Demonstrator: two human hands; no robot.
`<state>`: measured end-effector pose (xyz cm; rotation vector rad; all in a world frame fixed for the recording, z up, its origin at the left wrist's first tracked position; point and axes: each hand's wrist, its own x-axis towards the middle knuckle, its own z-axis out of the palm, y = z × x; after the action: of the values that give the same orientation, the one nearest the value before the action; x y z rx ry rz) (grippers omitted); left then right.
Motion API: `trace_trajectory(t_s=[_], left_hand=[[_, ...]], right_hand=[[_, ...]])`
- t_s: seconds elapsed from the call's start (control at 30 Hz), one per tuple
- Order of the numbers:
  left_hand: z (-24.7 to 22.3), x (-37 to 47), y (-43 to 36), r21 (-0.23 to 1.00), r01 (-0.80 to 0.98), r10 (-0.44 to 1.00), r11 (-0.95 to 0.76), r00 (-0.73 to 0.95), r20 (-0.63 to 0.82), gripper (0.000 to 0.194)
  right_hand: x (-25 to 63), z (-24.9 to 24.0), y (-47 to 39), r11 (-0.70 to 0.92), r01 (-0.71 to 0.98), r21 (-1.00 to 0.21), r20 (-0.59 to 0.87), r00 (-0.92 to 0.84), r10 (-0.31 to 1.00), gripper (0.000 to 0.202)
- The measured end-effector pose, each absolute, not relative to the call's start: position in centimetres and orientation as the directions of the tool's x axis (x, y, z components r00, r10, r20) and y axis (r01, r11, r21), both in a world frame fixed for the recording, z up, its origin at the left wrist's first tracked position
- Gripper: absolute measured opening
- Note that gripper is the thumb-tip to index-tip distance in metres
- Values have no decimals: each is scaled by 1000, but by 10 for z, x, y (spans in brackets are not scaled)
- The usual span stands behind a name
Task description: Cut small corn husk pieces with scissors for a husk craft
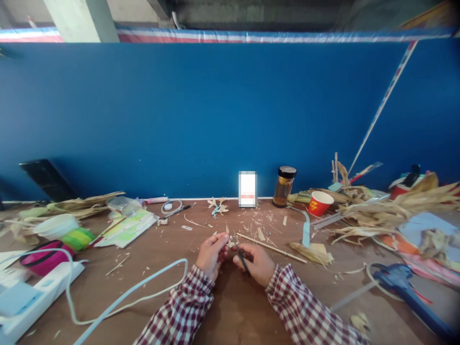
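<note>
Near the middle of the brown table, my left hand (212, 253) pinches a small pale piece (230, 241) that looks like dried husk. Close on its right, my right hand (256, 262) is closed around a dark slender tool (243, 261), whose tip points toward the pale piece. The tip and the exact type of tool are too small to make out. A thin light stick (273, 247) lies just beyond my right hand. Farther back stands a small husk figure (217, 207) with a light blue strip on it.
Behind the scraps stand a lidded jar (283, 187) and a red paper cup (321, 203). Corn husks (388, 211) and a blue glue gun (402, 282) lie right. On the left are a power strip (39, 297), a looping cable (132, 292) and a pink case (46, 258).
</note>
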<state>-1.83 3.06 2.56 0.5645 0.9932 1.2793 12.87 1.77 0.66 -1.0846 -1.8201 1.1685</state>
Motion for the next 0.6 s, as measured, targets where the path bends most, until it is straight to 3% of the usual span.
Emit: trace_trajectory(t_s=[0.6], left_hand=[[24, -19, 31, 795, -540, 952, 275, 36, -305, 13]], right_hand=[[128, 6, 17, 230, 305, -924, 106, -375, 921, 31]])
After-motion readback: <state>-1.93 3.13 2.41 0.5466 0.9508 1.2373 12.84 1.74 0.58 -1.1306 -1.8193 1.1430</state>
